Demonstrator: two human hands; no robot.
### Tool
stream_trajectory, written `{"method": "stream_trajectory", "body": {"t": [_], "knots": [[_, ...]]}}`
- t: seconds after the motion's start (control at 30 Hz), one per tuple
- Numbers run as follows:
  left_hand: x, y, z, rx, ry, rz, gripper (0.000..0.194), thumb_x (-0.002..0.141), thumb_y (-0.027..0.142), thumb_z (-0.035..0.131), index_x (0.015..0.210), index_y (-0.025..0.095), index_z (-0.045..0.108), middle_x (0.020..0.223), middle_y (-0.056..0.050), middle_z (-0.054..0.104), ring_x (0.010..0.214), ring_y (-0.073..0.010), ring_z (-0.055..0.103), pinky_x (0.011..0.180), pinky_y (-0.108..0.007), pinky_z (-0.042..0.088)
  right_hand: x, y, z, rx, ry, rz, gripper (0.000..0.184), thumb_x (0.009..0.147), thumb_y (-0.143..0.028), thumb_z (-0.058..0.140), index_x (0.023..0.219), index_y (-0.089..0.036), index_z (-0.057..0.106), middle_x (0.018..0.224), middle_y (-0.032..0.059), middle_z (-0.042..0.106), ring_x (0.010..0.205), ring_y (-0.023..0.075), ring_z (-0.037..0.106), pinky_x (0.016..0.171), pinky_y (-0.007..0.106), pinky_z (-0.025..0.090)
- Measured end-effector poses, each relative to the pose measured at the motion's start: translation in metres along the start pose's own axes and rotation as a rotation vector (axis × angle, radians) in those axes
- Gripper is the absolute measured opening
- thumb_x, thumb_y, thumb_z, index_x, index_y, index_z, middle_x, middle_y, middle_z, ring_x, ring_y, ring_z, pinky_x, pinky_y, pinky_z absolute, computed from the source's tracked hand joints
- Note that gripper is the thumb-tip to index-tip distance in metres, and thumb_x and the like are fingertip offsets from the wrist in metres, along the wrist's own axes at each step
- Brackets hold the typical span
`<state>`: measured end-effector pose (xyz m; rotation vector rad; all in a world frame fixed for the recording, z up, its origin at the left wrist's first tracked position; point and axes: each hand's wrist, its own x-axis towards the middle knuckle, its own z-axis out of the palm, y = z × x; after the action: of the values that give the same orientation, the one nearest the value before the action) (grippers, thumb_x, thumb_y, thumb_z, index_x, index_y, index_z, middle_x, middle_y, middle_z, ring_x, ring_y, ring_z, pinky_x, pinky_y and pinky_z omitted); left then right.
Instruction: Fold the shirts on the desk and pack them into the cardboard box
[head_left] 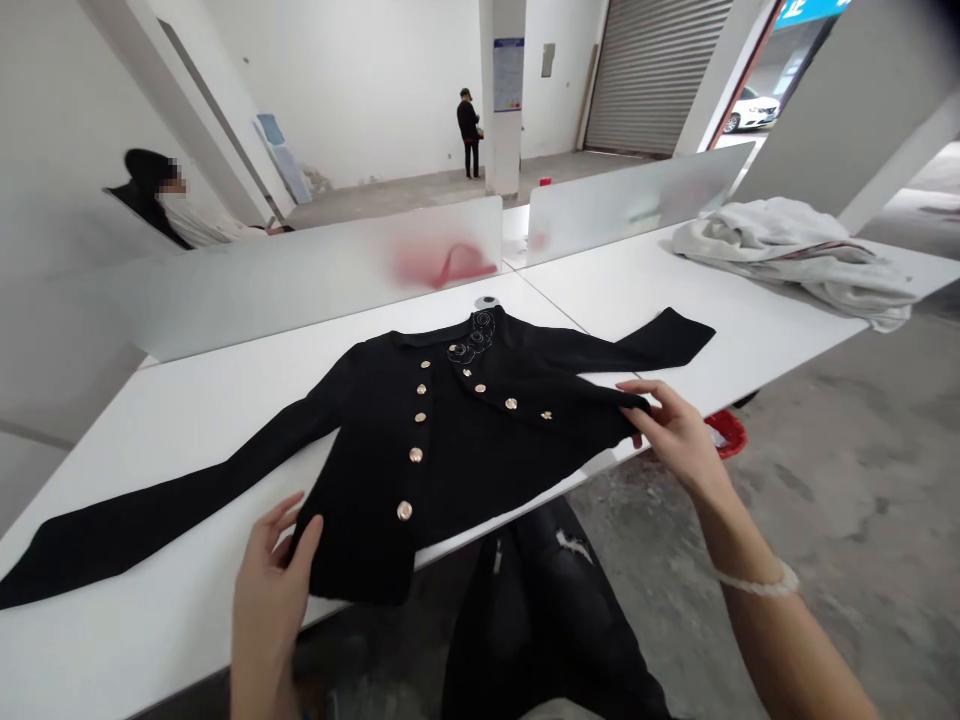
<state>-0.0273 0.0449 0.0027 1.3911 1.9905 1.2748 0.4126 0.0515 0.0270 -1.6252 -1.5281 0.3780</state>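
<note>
A black cardigan [480,470] with gold buttons and flower trim at one side of the neckline lies spread on the white table. Its front is unfastened, and both sleeves reach out sideways. At its lower left edge, my left hand [274,570] pinches the hem between thumb and fingers. The other front panel's bottom corner is gripped by my right hand [671,430], which pulls it out to the right near the table's front edge. The left panel's hem hangs slightly over that edge.
A white table [187,610] runs beneath, backed by frosted dividers [322,275]. A pale bundled garment [795,250] lies at the far right. A red bin [727,435] stands below the table's edge. One person [199,215] sits beyond the divider; another [469,130] stands farther back.
</note>
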Motion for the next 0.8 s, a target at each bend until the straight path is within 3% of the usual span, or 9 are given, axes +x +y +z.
{"method": "stream_trajectory", "body": {"t": [0.1, 0.17, 0.23, 0.3, 0.43, 0.5, 0.57, 0.67, 0.8], "knots": [[-0.025, -0.012, -0.014, 0.39, -0.131, 0.271, 0.043, 0.082, 0.056, 0.046, 0.113, 0.028, 0.059, 0.126, -0.007, 0.058, 0.107, -0.0312, 0.059, 0.083, -0.047, 0.053, -0.031, 0.02, -0.001, -0.37, -0.117, -0.133, 0.047, 0.084, -0.014, 0.043, 0.13, -0.019, 0.048, 0.128, 0.0171, 0.053, 0.105, 0.0295, 0.06, 0.079, 0.042, 0.053], [-0.043, -0.019, -0.012, 0.492, -0.268, 0.519, 0.041, 0.087, 0.049, 0.044, 0.122, 0.031, 0.054, 0.134, -0.004, 0.054, 0.118, -0.0292, 0.054, 0.09, -0.046, 0.052, -0.051, 0.029, 0.01, -0.57, -0.183, -0.269, 0.061, 0.08, -0.003, 0.039, 0.138, -0.021, 0.041, 0.145, 0.0177, 0.034, 0.13, 0.0339, 0.039, 0.094, 0.05, 0.045], [-0.052, -0.025, -0.006, 0.548, -0.398, 0.734, 0.049, 0.088, 0.045, 0.048, 0.134, 0.033, 0.043, 0.139, -0.002, 0.05, 0.125, -0.0279, 0.049, 0.094, -0.047, 0.05, -0.063, 0.032, 0.023, -0.651, -0.273, -0.381, 0.069, 0.078, 0.003, 0.037, 0.141, -0.025, 0.039, 0.153, 0.013, 0.021, 0.139, 0.0323, 0.022, 0.101, 0.052, 0.038], [-0.051, -0.029, -0.001, 0.598, -0.426, 0.869, 0.051, 0.088, 0.043, 0.047, 0.138, 0.031, 0.041, 0.138, -0.002, 0.052, 0.126, -0.0275, 0.048, 0.093, -0.046, 0.052, -0.066, 0.029, 0.03, -0.676, -0.383, -0.434, 0.071, 0.077, 0.005, 0.037, 0.139, -0.028, 0.042, 0.152, 0.01, 0.026, 0.139, 0.0297, 0.023, 0.103, 0.05, 0.037], [-0.032, -0.032, -0.003, 0.653, -0.499, 0.878, 0.035, 0.092, 0.038, 0.041, 0.121, 0.032, 0.06, 0.123, 0.002, 0.064, 0.117, -0.0218, 0.057, 0.089, -0.034, 0.054, -0.053, 0.022, 0.027, -0.712, -0.533, -0.412, 0.076, 0.073, 0.009, 0.038, 0.139, -0.028, 0.043, 0.148, 0.0104, 0.035, 0.134, 0.0285, 0.036, 0.101, 0.046, 0.041], [-0.029, -0.031, -0.003, 0.711, -0.551, 0.876, 0.044, 0.086, 0.045, 0.051, 0.128, 0.032, 0.054, 0.131, 0.0, 0.057, 0.122, -0.0272, 0.052, 0.093, -0.041, 0.052, -0.047, 0.02, 0.024, -0.717, -0.572, -0.401, 0.075, 0.074, 0.008, 0.042, 0.14, -0.028, 0.041, 0.15, 0.0123, 0.031, 0.133, 0.03, 0.036, 0.1, 0.046, 0.042], [-0.032, -0.031, 0.002, 0.767, -0.568, 0.899, 0.07, 0.079, 0.045, 0.06, 0.142, 0.03, 0.035, 0.144, -0.005, 0.041, 0.131, -0.034, 0.04, 0.097, -0.051, 0.047, -0.044, 0.019, 0.021, -0.724, -0.593, -0.388, 0.068, 0.078, 0.002, 0.048, 0.141, -0.026, 0.042, 0.149, 0.0145, 0.031, 0.132, 0.032, 0.037, 0.1, 0.047, 0.042], [-0.039, -0.037, 0.01, 0.787, -0.555, 0.921, 0.077, 0.082, 0.02, 0.051, 0.148, 0.03, 0.014, 0.151, -0.005, 0.027, 0.137, -0.0317, 0.027, 0.103, -0.053, 0.039, -0.039, 0.019, 0.017, -0.69, -0.651, -0.373, 0.055, 0.086, -0.01, 0.051, 0.139, -0.026, 0.045, 0.148, 0.0135, 0.033, 0.132, 0.0321, 0.038, 0.099, 0.047, 0.043], [-0.033, -0.035, 0.002, 0.639, -0.589, 0.769, 0.066, 0.083, 0.007, 0.034, 0.143, 0.034, 0.031, 0.145, 0.002, 0.041, 0.134, -0.0244, 0.035, 0.103, -0.045, 0.041, -0.028, 0.012, 0.007, -0.55, -0.639, -0.416, 0.035, 0.093, -0.022, 0.044, 0.125, -0.022, 0.059, 0.147, 0.0099, 0.037, 0.135, 0.0312, 0.033, 0.105, 0.052, 0.037]]}}
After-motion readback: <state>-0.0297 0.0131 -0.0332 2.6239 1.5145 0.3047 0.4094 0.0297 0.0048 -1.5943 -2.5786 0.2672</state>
